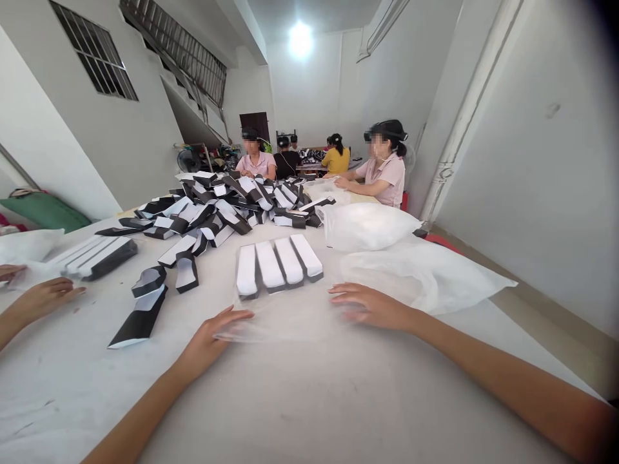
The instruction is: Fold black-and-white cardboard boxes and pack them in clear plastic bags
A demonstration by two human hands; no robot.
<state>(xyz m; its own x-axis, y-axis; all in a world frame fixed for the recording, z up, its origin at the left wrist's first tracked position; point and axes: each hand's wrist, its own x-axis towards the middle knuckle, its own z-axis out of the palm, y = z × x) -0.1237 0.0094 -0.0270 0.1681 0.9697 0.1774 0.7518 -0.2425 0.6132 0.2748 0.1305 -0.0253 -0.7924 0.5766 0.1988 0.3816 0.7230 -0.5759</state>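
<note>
In the head view, my left hand [210, 335] is at the left edge of a clear plastic bag [285, 319], fingers forward and the film pinched at its thumb side. My right hand [370, 306] hovers by the bag's right edge, fingers apart and partly blurred, holding nothing that I can see. Just beyond the hands, several white-and-black folded boxes [278, 264] stand in a row, apparently within the bag's far part. Left of my left hand lie loose black-and-white boxes [140, 316], one overlapping another.
A heap of similar boxes [227, 203] covers the table's far middle. White plastic bags [372, 225] lie at right. At left, another person's hand [46, 296] is near a bagged row of boxes [99, 254]. People [387, 164] sit around the far side.
</note>
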